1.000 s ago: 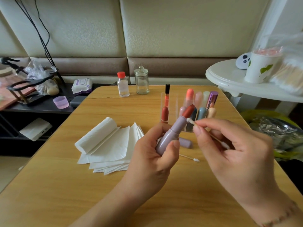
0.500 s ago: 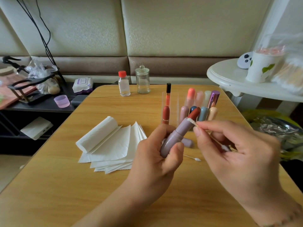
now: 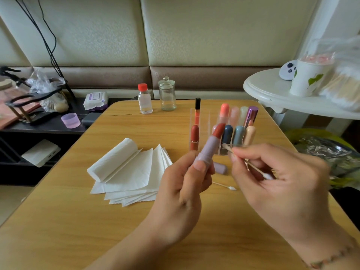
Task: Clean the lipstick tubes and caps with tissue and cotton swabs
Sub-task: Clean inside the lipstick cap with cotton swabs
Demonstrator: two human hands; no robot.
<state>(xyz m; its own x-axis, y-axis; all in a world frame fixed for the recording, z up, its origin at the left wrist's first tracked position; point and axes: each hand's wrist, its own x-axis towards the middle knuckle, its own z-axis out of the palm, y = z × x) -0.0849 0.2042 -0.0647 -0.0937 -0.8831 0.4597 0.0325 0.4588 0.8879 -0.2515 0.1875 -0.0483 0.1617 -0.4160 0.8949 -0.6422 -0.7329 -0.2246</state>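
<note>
My left hand (image 3: 183, 193) grips an uncapped lilac lipstick tube (image 3: 209, 148), tilted up to the right, its red stick out at the top. My right hand (image 3: 280, 184) pinches a cotton swab (image 3: 228, 148) between thumb and forefinger; its front tip sits just right of the tube, a small gap apart. The swab's other white tip shows inside my palm. The lilac cap (image 3: 221, 168) lies on the table behind my hands. A second swab (image 3: 226, 186) lies between my hands. A fanned stack of white tissue (image 3: 132, 172) lies to the left.
A clear organiser (image 3: 202, 131) with several coloured lipsticks stands behind my hands. A red-capped bottle (image 3: 144, 99) and a glass jar (image 3: 167, 94) stand at the wooden table's far edge (image 3: 124, 112). A white side table (image 3: 272, 94) with a paper cup is at the right.
The swab tip has come down off the red stick and now sits lower, beside the lilac barrel. My left hand has kept hold of the tube, shifting slightly right.
</note>
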